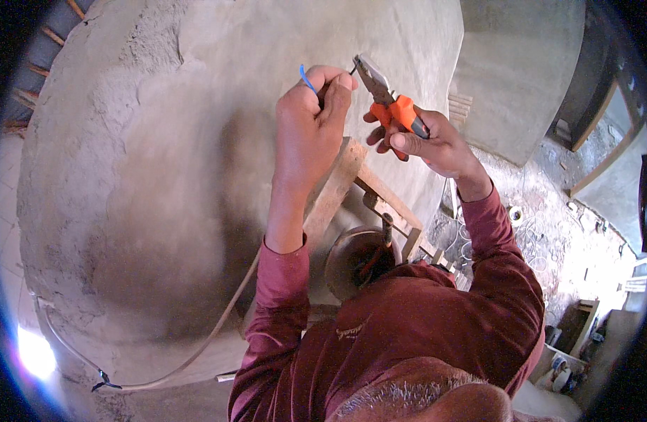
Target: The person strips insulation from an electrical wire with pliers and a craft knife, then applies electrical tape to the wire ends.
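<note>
Overhead, both my arms were raised to the rough plastered ceiling [197, 141]. My left hand [311, 119] was closed in a pinch around a thin blue wire [306, 78], thumb and forefinger tight on it close to the plaster, with a short blue end curving out above the knuckles. My right hand [425, 141] was wrapped firmly around the orange handles of the pliers [387, 95]. Whether the metal nose was fully shut I could not tell; its tip sat just beside my left fingertips, touching or nearly touching a dark wire end there. I judged the step in hand to be working the wire end with the pliers, either gripping or stripping it, and not yet finished. The next move would call for a steady left pinch so the wire did not slip, and a squeeze no harder than needed, lest the strand be nicked. The pliers' long axis ran diagonally, from the handles at lower right up to the nose at upper left, pointing toward my left fingers. The visible blue piece ran roughly from lower right to upper left as well, bending near its free end. Below my arms were wooden scaffold boards [337, 186], and a loose cable [197, 355] trailed along the plaster near my left sleeve.
</note>
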Available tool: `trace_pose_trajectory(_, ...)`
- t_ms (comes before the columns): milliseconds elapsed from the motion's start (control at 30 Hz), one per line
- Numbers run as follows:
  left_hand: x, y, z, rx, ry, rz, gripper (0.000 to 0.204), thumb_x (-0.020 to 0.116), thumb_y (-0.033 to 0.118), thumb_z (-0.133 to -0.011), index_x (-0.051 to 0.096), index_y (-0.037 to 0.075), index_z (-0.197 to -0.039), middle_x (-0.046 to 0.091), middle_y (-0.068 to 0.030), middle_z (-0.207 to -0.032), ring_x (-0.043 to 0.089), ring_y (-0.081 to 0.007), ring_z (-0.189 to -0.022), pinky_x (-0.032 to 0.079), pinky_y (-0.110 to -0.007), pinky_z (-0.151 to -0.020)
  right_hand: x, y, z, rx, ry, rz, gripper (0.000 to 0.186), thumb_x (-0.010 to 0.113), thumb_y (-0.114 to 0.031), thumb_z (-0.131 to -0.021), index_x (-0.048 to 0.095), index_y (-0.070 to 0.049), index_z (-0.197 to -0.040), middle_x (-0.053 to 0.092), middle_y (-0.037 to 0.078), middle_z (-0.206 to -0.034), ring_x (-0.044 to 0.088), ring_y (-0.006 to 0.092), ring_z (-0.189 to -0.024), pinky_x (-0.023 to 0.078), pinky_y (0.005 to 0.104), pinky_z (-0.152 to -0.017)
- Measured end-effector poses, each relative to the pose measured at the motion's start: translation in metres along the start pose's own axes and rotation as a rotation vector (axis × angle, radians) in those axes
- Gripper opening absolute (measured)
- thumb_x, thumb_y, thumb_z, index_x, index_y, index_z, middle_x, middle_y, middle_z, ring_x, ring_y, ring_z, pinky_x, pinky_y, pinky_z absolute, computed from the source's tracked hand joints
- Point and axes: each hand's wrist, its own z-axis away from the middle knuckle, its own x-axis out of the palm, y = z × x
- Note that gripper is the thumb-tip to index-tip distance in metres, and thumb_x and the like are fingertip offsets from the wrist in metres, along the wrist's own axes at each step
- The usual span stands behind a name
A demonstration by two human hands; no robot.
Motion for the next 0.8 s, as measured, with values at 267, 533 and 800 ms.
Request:
trace_pose_trajectory(267, 0.009, -0.005, 0.003, 0.029, -0.079, -0.071, 0.021, 0.059, 0.017, -0.105, 0.068, 0.0, -0.097, 0.053, 0.0018, -0.067, 0.047, -0.0057, -0.064, 0.039, -0.026, -0.057, 0.007, 0.001, -0.011, -0.315, 0.107, 0.311, 0.05, 0.072, -0.03, -0.098, 0.057, 0.004, -0.131, 0.058, 0.012, -0.126, 0.067, 0.0221, -0.104, 0.055, 0.0325, -0.089)
trace_pose_trajectory(533, 0.01, -0.009, 0.001, 0.074, -0.086, -0.159, 0.021, 0.058, 0.017, -0.105, 0.068, 0.0, -0.098, 0.054, -0.0005, -0.068, 0.043, -0.0071, -0.063, 0.037, -0.029, -0.056, 0.003, 0.004, -0.011, -0.34, 0.225, 0.494, 0.041, 0.074, -0.029, -0.096, 0.059, 0.006, -0.113, 0.057, 0.016, -0.121, 0.065, 0.0278, -0.093, 0.053, 0.0373, -0.079)
trace_pose_trajectory(800, 0.01, -0.01, 0.001, 0.11, -0.08, -0.211, 0.02, 0.059, 0.016, -0.105, 0.066, 0.0, -0.097, 0.055, -0.0046, -0.068, 0.042, -0.0077, -0.063, 0.037, -0.03, -0.056, -0.002, -0.007, -0.014, -0.364, 0.179, 0.603, 0.026, 0.075, -0.013, -0.093, 0.06, 0.005, -0.102, 0.059, 0.017, -0.112, 0.062, 0.0314, -0.098, 0.051, 0.0384, -0.084)
